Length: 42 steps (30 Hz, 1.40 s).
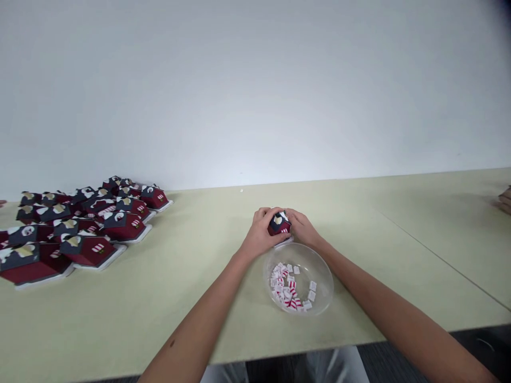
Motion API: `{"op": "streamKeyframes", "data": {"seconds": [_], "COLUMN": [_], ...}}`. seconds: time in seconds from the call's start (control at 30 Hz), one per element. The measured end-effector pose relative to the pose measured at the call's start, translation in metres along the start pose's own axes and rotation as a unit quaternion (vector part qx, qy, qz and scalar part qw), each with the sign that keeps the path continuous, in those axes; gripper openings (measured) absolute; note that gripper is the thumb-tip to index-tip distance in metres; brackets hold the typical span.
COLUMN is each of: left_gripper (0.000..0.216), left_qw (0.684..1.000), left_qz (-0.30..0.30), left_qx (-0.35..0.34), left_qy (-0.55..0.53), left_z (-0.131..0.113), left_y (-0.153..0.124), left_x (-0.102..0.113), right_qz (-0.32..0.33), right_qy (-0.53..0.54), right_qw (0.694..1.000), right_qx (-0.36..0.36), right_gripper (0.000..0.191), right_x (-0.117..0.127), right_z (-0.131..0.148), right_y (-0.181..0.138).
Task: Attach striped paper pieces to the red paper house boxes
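Both my hands hold one small paper house [279, 223], dark red with a dark roof, on the pale green table [191, 298]. My left hand [258, 234] wraps its left side with fingers curled over the roof. My right hand [302, 227] grips its right side the same way. Just in front of the hands stands a clear plastic bowl [319, 266] with several small red-and-white striped and white pieces [288, 290] inside.
A pile of several finished paper houses [75, 229] lies at the left of the table against the white wall. Another person's fingers [505, 199] show at the far right edge. A seam [439, 255] crosses the table on the right.
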<state>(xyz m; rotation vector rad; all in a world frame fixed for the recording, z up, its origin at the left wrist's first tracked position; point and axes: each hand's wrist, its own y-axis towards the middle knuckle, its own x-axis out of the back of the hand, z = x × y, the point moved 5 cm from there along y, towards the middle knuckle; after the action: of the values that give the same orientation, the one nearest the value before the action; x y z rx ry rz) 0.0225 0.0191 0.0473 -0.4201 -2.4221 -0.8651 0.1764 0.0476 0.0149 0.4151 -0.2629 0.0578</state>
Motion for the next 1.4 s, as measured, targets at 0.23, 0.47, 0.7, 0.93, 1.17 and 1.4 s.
{"op": "streamKeyframes", "data": {"seconds": [0.23,0.47,0.7,0.93,1.17,1.4], "left_gripper": [0.060,0.057,0.057,0.056,0.057,0.058], "left_qw": [0.996,0.982,0.984,0.987,0.984,0.984], "left_qz": [-0.089,-0.176,-0.168,-0.151,-0.163,-0.163], "left_qx": [0.027,0.060,0.065,0.059,0.071,0.065], "left_qy": [-0.001,0.031,0.001,0.008,0.025,0.043], "left_z": [0.020,0.041,0.038,0.034,0.043,0.047], "left_y": [0.004,0.002,0.002,0.001,0.002,0.000], "left_x": [0.020,0.044,0.038,0.035,0.041,0.041], "right_qz": [-0.113,-0.100,-0.099,-0.083,-0.071,-0.079], "right_qy": [-0.023,0.002,-0.032,-0.057,-0.074,-0.079], "right_qw": [0.993,0.994,0.994,0.994,0.995,0.994], "right_qx": [0.004,-0.050,-0.037,-0.032,-0.021,-0.011], "right_gripper": [0.042,0.051,0.056,0.055,0.052,0.051], "right_x": [0.022,0.019,0.019,0.017,0.016,0.015], "right_z": [-0.008,-0.007,-0.004,-0.005,-0.001,0.002], "right_y": [0.003,0.001,0.001,0.000,-0.003,-0.004]}}
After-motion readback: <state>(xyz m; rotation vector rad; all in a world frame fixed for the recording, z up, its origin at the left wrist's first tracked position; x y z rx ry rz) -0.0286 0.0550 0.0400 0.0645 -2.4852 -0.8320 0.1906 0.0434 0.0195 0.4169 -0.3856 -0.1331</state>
